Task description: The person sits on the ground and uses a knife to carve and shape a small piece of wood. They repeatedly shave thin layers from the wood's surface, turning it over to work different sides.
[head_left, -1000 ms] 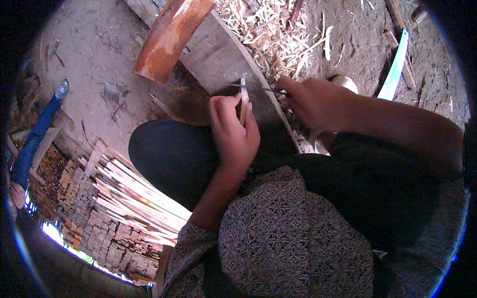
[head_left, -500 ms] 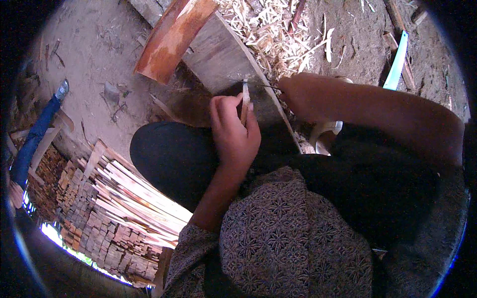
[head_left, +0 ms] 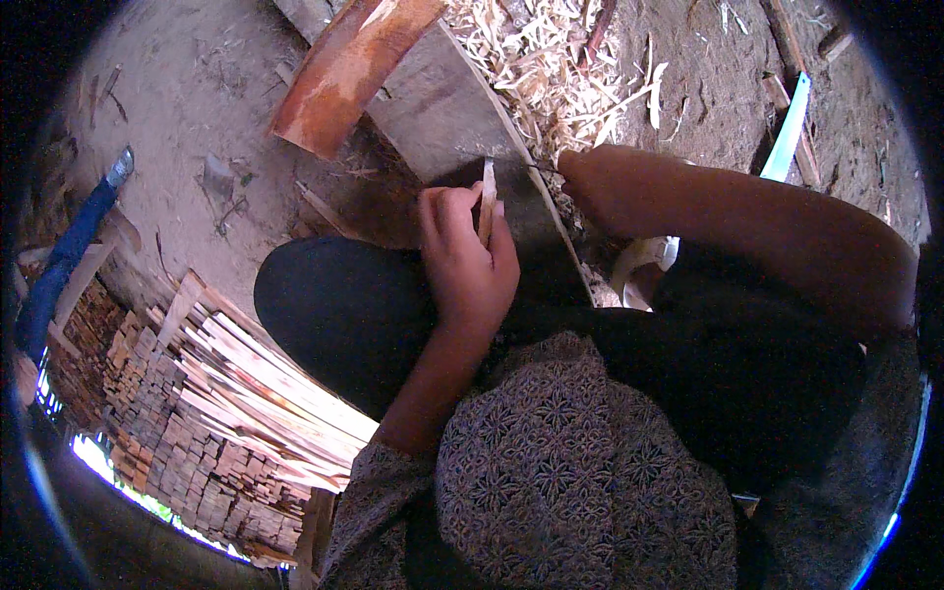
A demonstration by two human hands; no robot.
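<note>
My left hand (head_left: 462, 241) is closed round a short, narrow piece of pale wood (head_left: 489, 187), its whitish tip pointing away from me over a grey plank. My right hand (head_left: 593, 189) is a fist at the plank's right edge. Out of it, toward the wood piece, sticks a thin dark blade (head_left: 543, 168) that looks like a knife; its handle is hidden in the fist. Whether the blade touches the wood cannot be made out.
The wide grey plank (head_left: 442, 93) slants under my hands, with a curved reddish wood slab (head_left: 354, 79) across its far part. Pale shavings (head_left: 536, 69) lie to its right. A light-blue saw blade (head_left: 787, 133) lies farther right. Stacked wood (head_left: 226, 433) and another person's leg (head_left: 69, 256) are at left.
The view has shifted slightly. My right fist and the thin blade have drawn a little to the right, away from the wood piece. The left hand keeps its hold.
</note>
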